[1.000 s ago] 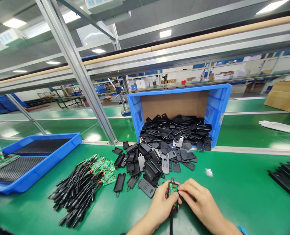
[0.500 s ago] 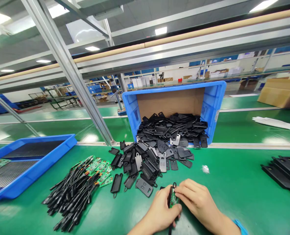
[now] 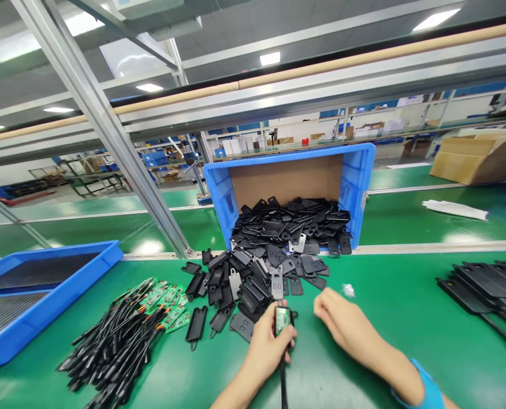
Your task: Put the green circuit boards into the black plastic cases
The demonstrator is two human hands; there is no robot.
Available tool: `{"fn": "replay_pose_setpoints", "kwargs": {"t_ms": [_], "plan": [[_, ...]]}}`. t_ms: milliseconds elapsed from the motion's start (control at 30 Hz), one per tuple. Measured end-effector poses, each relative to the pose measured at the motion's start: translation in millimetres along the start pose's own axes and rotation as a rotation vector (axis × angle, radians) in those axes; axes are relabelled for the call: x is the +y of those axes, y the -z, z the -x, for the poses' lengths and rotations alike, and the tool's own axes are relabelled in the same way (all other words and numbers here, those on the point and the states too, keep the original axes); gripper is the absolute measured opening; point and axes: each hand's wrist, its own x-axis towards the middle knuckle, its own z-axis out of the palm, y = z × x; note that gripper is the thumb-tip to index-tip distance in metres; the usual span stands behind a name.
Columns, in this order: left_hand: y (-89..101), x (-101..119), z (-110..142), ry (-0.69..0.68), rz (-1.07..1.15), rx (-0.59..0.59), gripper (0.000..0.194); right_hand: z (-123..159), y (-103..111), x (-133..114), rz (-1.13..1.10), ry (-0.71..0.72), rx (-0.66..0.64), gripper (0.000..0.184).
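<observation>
In the head view my left hand [image 3: 266,343] is closed around a narrow black plastic case. A green circuit board [image 3: 283,319] lies face up in that case, with my thumb across its lower part. A black cable [image 3: 283,383] hangs from the near end, and a black loop [image 3: 294,314] sticks out on the right side. My right hand [image 3: 342,321] hovers to the right, apart from the case. Its fingers are curled and their tips hidden, so anything in them cannot be made out. Beyond my left hand lie loose black plastic cases and covers [image 3: 253,287] in a heap.
A blue bin [image 3: 289,156] on its side spills black parts onto the green bench. On the left are circuit boards with black cables [image 3: 120,341] and a blue tray [image 3: 61,318]. Cabled black units [image 3: 487,287] lie right; a white glove [image 3: 455,209] lies farther back. A metal post [image 3: 108,136] rises left.
My right hand has drawn away from the circuit board to the right, its fingers curling. My left hand still holds the case, now turned so the board faces up. The view has shifted right.
</observation>
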Motion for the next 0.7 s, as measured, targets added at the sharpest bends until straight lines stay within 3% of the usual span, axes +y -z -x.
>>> {"fn": "replay_pose_setpoints", "kwargs": {"t_ms": [100, 233, 467, 567, 700], "plan": [[2.8, 6.9, 1.3, -0.06, 0.115, 0.082, 0.048, 1.4, 5.9, 40.8, 0.297, -0.269, 0.008, 0.021], [0.5, 8.8, 8.8, -0.078, 0.266, 0.021, 0.049, 3.7, 8.7, 67.8, 0.539, -0.453, -0.077, 0.022], [-6.3, -11.3, 10.8, 0.092, 0.436, -0.15, 0.079, -32.3, 5.1, 44.9, 0.299, -0.341, -0.031, 0.019], [-7.0, -20.1, 7.7, 0.118, 0.463, -0.16, 0.095, -56.4, -4.1, 48.3, 0.264, -0.394, 0.013, 0.017], [-6.2, -23.8, 4.8, 0.138, 0.501, -0.167, 0.108, -71.7, -17.2, 59.2, 0.196, -0.493, 0.062, 0.033]]}}
